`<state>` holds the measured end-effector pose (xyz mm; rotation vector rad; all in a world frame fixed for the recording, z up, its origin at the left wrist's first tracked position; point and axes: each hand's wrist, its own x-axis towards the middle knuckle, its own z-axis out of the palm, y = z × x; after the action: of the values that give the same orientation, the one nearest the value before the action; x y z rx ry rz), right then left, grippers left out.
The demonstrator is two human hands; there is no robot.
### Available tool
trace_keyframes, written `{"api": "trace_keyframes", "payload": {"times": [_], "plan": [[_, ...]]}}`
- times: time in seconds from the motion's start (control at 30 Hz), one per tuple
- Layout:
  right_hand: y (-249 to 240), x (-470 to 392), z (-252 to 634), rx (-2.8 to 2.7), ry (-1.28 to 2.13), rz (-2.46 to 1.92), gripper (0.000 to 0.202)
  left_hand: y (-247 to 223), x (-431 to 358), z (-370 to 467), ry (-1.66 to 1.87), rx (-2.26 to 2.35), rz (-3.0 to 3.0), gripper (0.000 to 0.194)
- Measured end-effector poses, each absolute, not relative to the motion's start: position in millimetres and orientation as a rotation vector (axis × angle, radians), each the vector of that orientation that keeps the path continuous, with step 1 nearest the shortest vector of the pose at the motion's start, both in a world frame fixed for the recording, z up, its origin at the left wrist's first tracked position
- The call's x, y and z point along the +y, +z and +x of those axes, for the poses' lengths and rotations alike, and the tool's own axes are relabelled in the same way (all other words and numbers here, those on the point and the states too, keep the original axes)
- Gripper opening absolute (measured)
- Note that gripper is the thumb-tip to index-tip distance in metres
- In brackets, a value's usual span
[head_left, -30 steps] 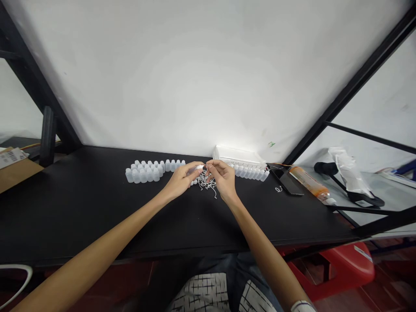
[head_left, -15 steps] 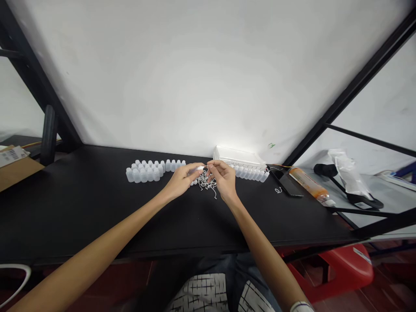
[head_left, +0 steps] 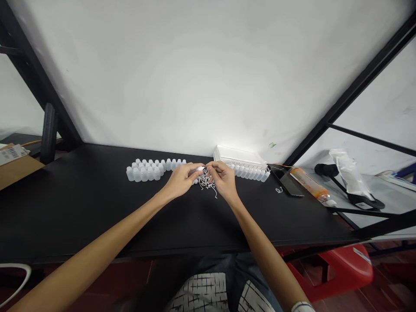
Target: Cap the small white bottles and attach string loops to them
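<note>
Between thumb and fingers, my left hand (head_left: 181,178) grips a small white-capped plastic bottle (head_left: 200,168), lying sideways with its cap toward the right. My right hand (head_left: 223,177) pinches close to the cap end; a thin white cord seems to be in its fingertips, mostly covered by them. Below both hands lies a tangled pile of short white cords (head_left: 208,181). Rows of small translucent bottles (head_left: 143,172) stand upright left of my left hand. Another row of bottles (head_left: 250,173) is right of my right hand.
A stack of white flat packs (head_left: 238,155) rests against the wall. To the right are a loose cord (head_left: 278,190), a dark phone (head_left: 291,185) and an orange-labelled roll (head_left: 308,184). Cardboard (head_left: 19,169) lies far left; a red stool (head_left: 344,271) is below the black table (head_left: 130,225).
My right fingertips have drawn slightly closer to the bottle's cap end, and less of the cord shows. My left hand keeps its hold; the rest looks the same.
</note>
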<state>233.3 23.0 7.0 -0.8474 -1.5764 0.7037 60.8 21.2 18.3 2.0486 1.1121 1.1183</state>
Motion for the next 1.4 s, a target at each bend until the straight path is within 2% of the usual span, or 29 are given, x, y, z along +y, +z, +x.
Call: {"api": "trace_keyframes", "payload": {"times": [0.2,0.57,0.8,1.03,1.13,1.3,1.4], "plan": [[4,24,235,-1.672,0.643,-0.905,0.022,18,22,59,1.058,1.198,2.25,0.028],[-1,29,236,-1.738,0.662,-0.901,0.022,15,24,59,1.021,1.218,2.346,0.028],[8,29,237,-1.576,0.867,-0.845,0.026,16,23,58,1.142,1.16,2.322,0.035],[15,28,236,-1.469,0.887,-0.82,0.026,15,17,58,1.189,1.165,2.364,0.043],[22,31,252,-1.444,0.73,-0.885,0.026,15,18,57,1.225,1.218,2.427,0.043],[39,47,297,-1.436,0.135,-1.159,0.021,15,27,51,1.447,1.249,2.501,0.032],[47,60,313,-1.635,-0.159,-1.366,0.015,14,34,46,1.475,1.286,2.571,0.03]]}}
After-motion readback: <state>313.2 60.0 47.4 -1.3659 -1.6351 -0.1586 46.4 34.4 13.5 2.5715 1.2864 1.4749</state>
